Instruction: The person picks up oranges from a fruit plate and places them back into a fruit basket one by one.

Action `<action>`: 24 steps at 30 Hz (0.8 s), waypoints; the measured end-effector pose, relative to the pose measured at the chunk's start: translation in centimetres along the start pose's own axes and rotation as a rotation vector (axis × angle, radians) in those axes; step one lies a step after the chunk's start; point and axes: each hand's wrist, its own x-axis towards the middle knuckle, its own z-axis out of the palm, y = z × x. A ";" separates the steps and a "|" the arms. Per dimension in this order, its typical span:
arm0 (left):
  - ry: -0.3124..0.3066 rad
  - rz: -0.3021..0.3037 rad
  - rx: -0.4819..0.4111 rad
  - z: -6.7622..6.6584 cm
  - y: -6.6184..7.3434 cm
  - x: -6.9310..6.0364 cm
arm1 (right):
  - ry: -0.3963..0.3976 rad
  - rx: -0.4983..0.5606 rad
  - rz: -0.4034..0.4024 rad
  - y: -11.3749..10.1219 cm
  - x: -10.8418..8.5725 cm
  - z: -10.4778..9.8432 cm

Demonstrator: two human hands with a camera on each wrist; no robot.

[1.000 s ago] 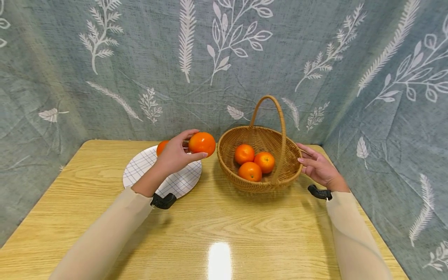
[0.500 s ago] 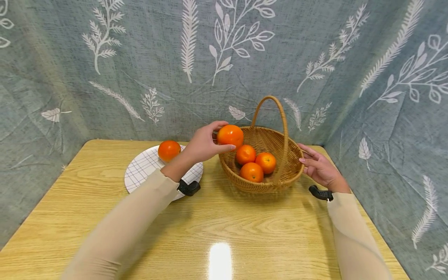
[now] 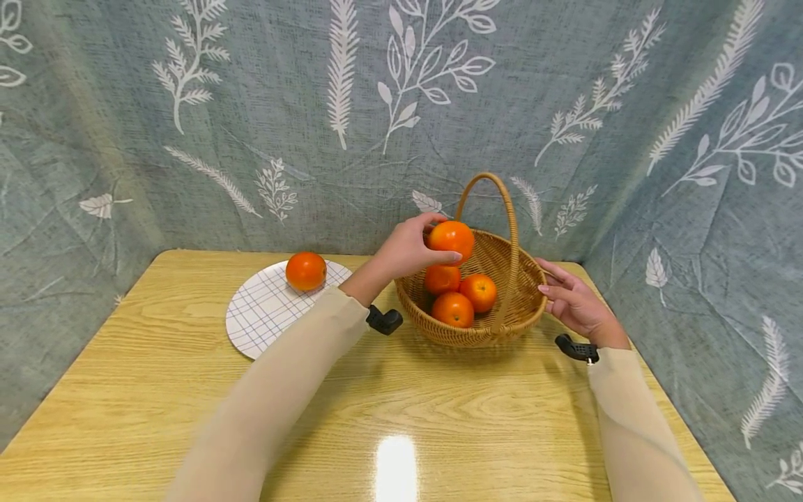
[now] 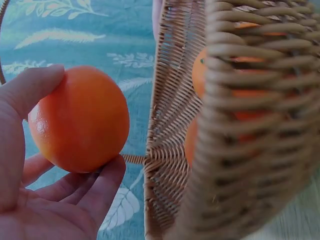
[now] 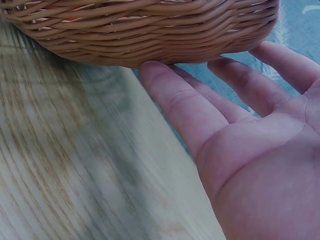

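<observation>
In the head view my left hand [image 3: 414,247] holds a smooth, shiny orange [image 3: 452,241] above the left part of a wicker basket [image 3: 477,337]. The left wrist view shows the thumb on one side of this fruit and curled fingers on the other, with the basket's wall beside it. Inside the basket lie three more oranges [image 3: 454,309], touching or close together. My right hand [image 3: 580,307] rests against the basket's right side; in the right wrist view its fingers [image 5: 180,95] are fairly straight and their tips touch the weave. Another orange [image 3: 306,271] sits on a white checked plate [image 3: 257,317].
A tall arched handle [image 3: 512,244] rises over the basket. The wooden table [image 3: 351,425] ends at a grey-blue leaf-patterned curtain [image 3: 270,104] behind and at the right. The plate stands left of the basket, partly covered by the left forearm.
My left hand has carried its orange rightward from over the plate to above the basket, uncovering the orange on the plate. The right hand stays at the basket's side.
</observation>
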 end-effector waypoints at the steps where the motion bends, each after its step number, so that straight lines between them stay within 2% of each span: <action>1: -0.003 -0.002 -0.003 0.2 0.1 0.3 | 0.000 -0.003 -0.002 0.0 0.0 0.0; 7: -0.022 -0.032 -0.029 0.9 0.8 1.6 | 0.005 -0.006 -0.003 -0.1 -0.1 0.0; 15: -0.042 -0.032 -0.055 1.8 0.8 2.8 | 0.009 -0.015 -0.004 0.0 -0.1 0.0; 24: -0.073 -0.061 -0.011 2.8 0.7 4.3 | 0.007 -0.035 -0.008 0.0 -0.1 0.1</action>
